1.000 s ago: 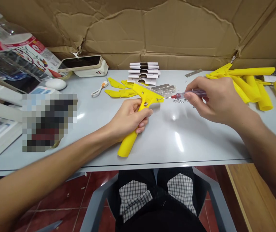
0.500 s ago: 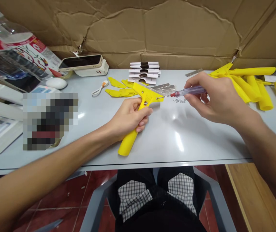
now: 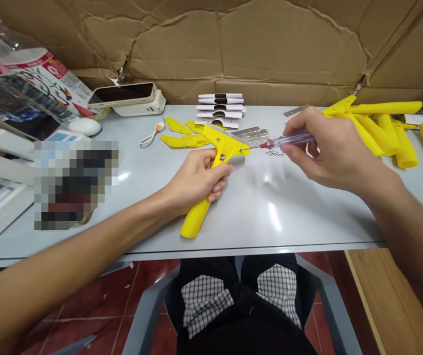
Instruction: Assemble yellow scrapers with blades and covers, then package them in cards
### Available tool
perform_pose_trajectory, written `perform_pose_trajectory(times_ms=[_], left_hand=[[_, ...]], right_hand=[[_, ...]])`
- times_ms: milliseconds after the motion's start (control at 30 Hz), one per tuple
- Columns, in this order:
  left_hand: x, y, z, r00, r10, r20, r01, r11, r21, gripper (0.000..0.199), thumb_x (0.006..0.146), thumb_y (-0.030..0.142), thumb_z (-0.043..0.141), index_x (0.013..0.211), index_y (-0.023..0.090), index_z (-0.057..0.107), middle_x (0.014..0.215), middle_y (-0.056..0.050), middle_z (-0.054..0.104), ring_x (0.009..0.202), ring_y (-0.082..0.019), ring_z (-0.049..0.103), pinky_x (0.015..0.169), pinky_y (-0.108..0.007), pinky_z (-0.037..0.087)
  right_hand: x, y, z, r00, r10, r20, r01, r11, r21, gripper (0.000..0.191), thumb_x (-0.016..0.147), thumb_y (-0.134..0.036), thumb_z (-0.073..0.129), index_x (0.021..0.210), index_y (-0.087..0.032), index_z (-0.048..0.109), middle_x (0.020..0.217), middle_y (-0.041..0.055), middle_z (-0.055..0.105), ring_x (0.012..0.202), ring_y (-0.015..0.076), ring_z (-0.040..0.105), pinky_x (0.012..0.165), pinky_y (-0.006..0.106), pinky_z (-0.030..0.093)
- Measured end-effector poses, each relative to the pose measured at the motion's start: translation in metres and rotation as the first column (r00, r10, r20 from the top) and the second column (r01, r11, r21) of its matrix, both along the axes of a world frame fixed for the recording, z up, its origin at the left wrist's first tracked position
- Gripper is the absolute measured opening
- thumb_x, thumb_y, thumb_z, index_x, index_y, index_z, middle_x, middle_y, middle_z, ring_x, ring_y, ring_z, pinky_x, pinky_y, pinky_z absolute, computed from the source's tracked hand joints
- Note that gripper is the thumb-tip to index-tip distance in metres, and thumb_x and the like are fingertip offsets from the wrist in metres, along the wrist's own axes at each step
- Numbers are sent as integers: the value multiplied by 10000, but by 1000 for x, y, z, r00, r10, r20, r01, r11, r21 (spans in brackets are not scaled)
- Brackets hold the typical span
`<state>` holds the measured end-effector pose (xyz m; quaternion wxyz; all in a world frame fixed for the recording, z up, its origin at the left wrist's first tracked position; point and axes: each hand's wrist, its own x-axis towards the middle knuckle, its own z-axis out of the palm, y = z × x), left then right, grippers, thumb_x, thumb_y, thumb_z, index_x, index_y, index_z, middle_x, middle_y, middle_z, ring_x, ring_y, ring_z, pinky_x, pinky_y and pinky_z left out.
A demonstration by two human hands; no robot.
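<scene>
The left hand [image 3: 204,175] is gripping a yellow scraper [image 3: 195,217] by its handle. The right hand [image 3: 331,150] is holding a clear screwdriver [image 3: 290,140], and its tip is touching a screw [image 3: 240,150] on the scraper's right end. Tiny metal nuts [image 3: 274,154] are lying near the screwdriver. Farther back, metal blades [image 3: 251,133] and flat yellow pieces [image 3: 183,142] are lying near folded white cards [image 3: 220,111]. More yellow scrapers [image 3: 406,154] are lying on the right.

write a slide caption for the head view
Left hand holds a yellow scraper; right hand holds a clear-handled screwdriver at its head.

Left fingers [image 3: 217,188] curled tight, right fingers [image 3: 300,159] pinched, forearms [image 3: 96,246] angled inward
</scene>
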<state>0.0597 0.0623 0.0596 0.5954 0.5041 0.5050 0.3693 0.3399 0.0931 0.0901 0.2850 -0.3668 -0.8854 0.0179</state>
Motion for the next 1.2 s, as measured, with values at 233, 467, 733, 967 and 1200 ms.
perform_pose_trajectory(times_ms=[233,467,733,967,1200], left_hand=[[-1,0,-2,1000,-5,-4,5,1000,-1,240,857,65,715,786,216,542,507,90,457,386,-50,372,348,-153,339],[-1,0,0,1000,-12,-14,13,1000,4,240,861,63,707,782,216,540,499,83,467,376,-51,372,350,-159,340],[-1,-1,0,1000,-12,-23,12,1000,4,253,851,82,729,777,219,530,504,85,457,384,-49,371,352,-155,346],[1,0,1,1000,5,-21,-5,1000,-10,275,801,81,755,781,227,523,503,85,469,374,-54,384,353,-158,346],[-1,0,-1,1000,-5,-28,5,1000,-1,248,853,81,722,781,224,532,499,78,470,379,-56,374,352,-162,339]], right_hand=[[1,2,-1,998,-38,51,39,999,-9,196,1073,-403,642,1184,-244,668,711,-3,636,589,207,575,627,365,390],[-1,0,-2,999,31,7,-31,999,-30,169,1026,-297,641,1186,-249,666,824,18,710,639,207,600,656,368,450],[-1,0,1,998,-21,60,25,998,-54,208,1068,-443,643,1155,-255,659,693,-10,627,610,218,580,655,377,410],[-2,-4,1,1000,3,12,-2,997,-73,169,1009,-297,666,1172,-258,683,847,28,735,629,215,601,636,386,470],[1,2,1,991,-76,105,82,995,-55,328,1112,-516,594,1216,-248,752,719,30,691,679,275,668,688,396,452]])
